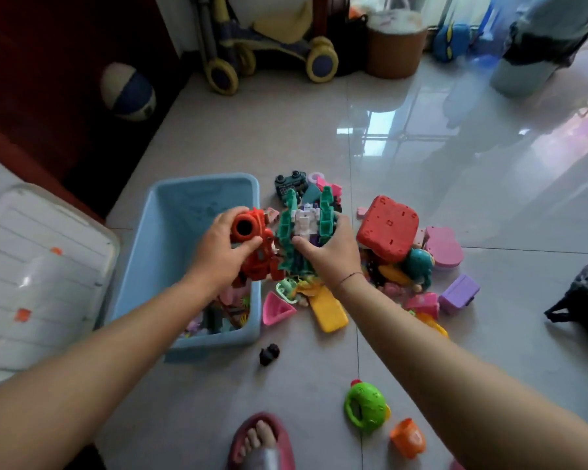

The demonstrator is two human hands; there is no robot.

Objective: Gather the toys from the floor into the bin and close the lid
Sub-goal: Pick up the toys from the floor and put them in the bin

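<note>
A light blue bin [157, 239] stands open on the tiled floor, with several small toys in its near end. My left hand [218, 245] grips a red robot toy [258, 252] over the bin's right rim. My right hand [333, 252] holds a green and white robot toy [302, 225] just right of the bin. A heap of toys lies beyond: a red block [387, 228], a pink piece [443, 245], a purple box [459, 293], a yellow slab [328, 312]. The clear lid [38, 276] lies left of the bin.
Loose toys lie nearer me: a black figure [269, 354], a green toy [365, 407], an orange cup [408, 437]. My sandalled foot [260, 442] is at the bottom edge. A black bag [584, 300] lies right. A stroller [269, 45], ball [128, 91] and basket [396, 45] stand at the back.
</note>
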